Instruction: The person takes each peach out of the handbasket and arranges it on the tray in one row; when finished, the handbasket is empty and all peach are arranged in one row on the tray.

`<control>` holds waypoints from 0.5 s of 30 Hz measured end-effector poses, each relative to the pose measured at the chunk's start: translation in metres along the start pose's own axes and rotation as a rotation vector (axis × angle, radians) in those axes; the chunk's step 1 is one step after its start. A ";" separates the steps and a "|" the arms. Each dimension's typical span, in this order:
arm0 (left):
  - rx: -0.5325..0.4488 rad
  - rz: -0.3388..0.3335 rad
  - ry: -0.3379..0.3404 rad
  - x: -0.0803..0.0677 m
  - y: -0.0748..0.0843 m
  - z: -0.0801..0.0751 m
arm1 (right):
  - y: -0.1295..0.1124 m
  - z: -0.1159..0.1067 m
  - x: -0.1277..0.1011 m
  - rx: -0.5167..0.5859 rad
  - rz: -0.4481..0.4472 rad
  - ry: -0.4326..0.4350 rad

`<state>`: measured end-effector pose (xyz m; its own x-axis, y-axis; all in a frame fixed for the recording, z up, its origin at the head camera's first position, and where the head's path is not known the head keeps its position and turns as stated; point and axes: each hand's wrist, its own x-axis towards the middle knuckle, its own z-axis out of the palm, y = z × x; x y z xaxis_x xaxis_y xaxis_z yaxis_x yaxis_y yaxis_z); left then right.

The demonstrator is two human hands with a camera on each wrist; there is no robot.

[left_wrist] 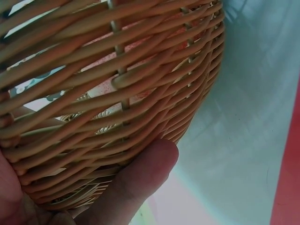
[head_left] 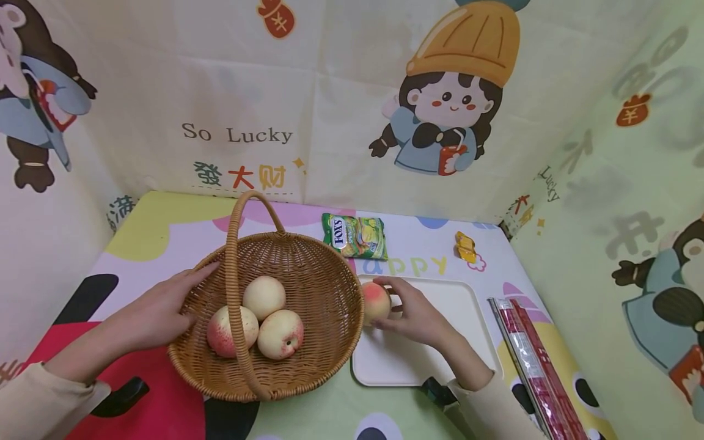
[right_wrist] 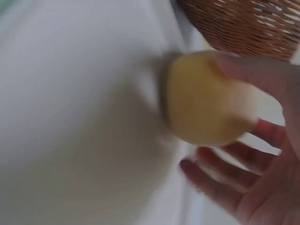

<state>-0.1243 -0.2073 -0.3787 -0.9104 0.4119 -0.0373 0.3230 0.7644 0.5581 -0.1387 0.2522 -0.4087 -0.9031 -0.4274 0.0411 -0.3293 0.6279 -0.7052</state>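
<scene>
A brown wicker basket [head_left: 324, 293] with a tall arched handle holds three pale peaches, one peach [head_left: 280, 334] nearest the front. My left hand [head_left: 151, 308] grips the basket's left rim, its digits reaching over the edge. In the left wrist view a digit [left_wrist: 140, 180] presses against the woven side [left_wrist: 117, 89]. My right hand [head_left: 415, 313] holds another peach [head_left: 376, 304], red and yellow, beside the basket's right rim and over the left part of a white tray [head_left: 440, 360]. Thumb and fingers curl around this peach [right_wrist: 206, 103] in the right wrist view.
Behind the tray lies a green candy bag [head_left: 356, 236] marked FOX'S. A small yellow-wrapped item [head_left: 465, 247] is at the back right. Long red and silver packages [head_left: 533, 360] lie along the right side. Printed cloth walls [head_left: 330, 91] close off the back and sides.
</scene>
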 end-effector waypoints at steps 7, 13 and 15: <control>0.011 0.004 0.007 0.000 0.000 -0.001 | -0.034 -0.023 0.015 0.042 -0.123 0.129; 0.020 0.006 0.013 0.000 -0.001 -0.001 | -0.083 -0.016 0.034 0.154 -0.259 0.150; 0.017 0.008 0.013 -0.001 -0.001 0.000 | -0.095 -0.007 0.039 0.145 -0.270 0.093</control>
<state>-0.1242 -0.2084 -0.3789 -0.9112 0.4113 -0.0219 0.3343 0.7695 0.5442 -0.1444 0.1809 -0.3350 -0.8120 -0.5002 0.3006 -0.5238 0.3974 -0.7535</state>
